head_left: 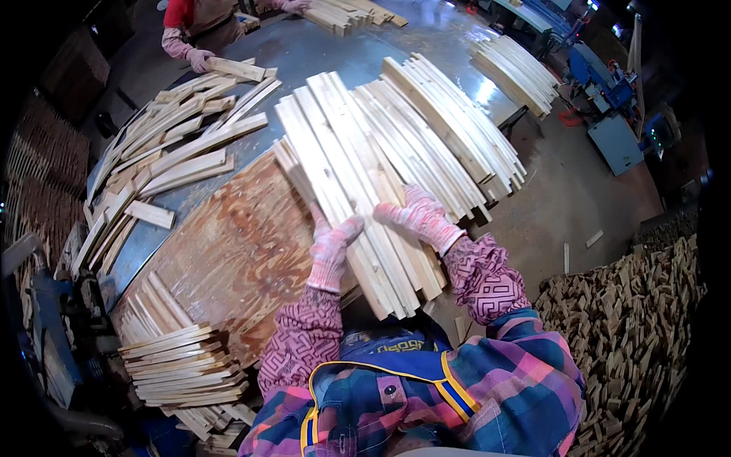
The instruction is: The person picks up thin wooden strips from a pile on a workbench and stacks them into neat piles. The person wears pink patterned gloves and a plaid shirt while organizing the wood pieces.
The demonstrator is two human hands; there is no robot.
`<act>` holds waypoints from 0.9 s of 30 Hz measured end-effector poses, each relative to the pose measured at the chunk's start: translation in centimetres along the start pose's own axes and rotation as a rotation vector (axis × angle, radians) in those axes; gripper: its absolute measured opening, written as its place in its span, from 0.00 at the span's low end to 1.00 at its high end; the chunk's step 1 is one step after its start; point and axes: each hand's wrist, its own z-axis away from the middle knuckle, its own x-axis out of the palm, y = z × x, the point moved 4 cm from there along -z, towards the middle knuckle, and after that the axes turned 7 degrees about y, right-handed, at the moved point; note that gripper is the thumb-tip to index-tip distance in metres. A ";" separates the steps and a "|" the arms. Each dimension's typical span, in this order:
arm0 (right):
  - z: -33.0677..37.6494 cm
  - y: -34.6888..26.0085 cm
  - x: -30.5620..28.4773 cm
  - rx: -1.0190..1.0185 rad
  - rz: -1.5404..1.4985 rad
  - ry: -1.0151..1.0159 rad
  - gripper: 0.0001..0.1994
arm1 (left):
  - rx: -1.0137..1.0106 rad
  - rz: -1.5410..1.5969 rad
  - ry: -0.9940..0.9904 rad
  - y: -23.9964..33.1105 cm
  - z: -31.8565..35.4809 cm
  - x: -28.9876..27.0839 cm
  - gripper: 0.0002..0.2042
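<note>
Slats [358, 183], pale planed wood, long and thin, lay fanned across the bench directly before the person, near ends overhanging the bench edge toward the body. Left hand [331, 247], in a pink knit glove, pressed on the near left part of the fan, fingers held together and laid flat along the slats. Right hand [419, 217], same glove, rested on top just beside it, fingers slightly spread and curled over the slat faces. Hands were close but apart.

Under the fan's left side sat a plywood sheet [228, 259], brown, coarse swirling grain, partly bare; this was the only open surface near the hands. At its near left corner, a low stack [183, 365] of short slats, edges ragged.

Right of the bench: bare concrete floor [579, 198], then a heap of small wood blocks [640, 320], rough-cut and jumbled.

Further left, loose slats [175, 145] lay scattered along the metal bench top [320, 46], which was grey and glossy. At the far end, a second person's gloved hand [199, 59] touched a short board. Far right, another neat bundle [518, 72] of slats reached the bench corner.
</note>
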 end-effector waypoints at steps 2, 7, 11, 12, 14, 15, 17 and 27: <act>-2.6 5.5 -3.1 0.088 -0.040 0.123 0.48 | -0.021 0.009 -0.063 -1.6 -1.6 6.1 0.52; -9.4 9.5 -9.9 0.170 0.114 -0.022 0.47 | -0.061 0.069 -0.113 -5.1 -6.9 14.3 0.60; -14.3 11.1 -14.6 -0.099 0.076 -0.060 0.43 | -0.014 -0.162 0.041 -5.5 -9.5 19.0 0.54; -16.2 13.3 -15.0 -0.132 0.014 -0.090 0.42 | -0.053 -0.520 0.033 -6.1 -10.6 20.0 0.54; -19.5 17.4 -16.1 -0.187 -0.111 -0.154 0.42 | -0.120 -1.173 -0.005 -7.5 -13.6 19.8 0.57; -21.2 18.5 -17.7 -0.213 -0.065 -0.085 0.42 | -0.148 -1.469 -0.024 -8.2 -14.5 19.2 0.60; -26.0 23.7 -21.4 -0.210 0.199 0.318 0.39 | -0.363 -1.366 -0.090 -6.6 -13.5 21.3 0.59; -35.5 40.0 -20.2 -0.017 0.524 0.375 0.35 | -0.129 -1.049 0.592 -12.3 -9.8 1.5 0.51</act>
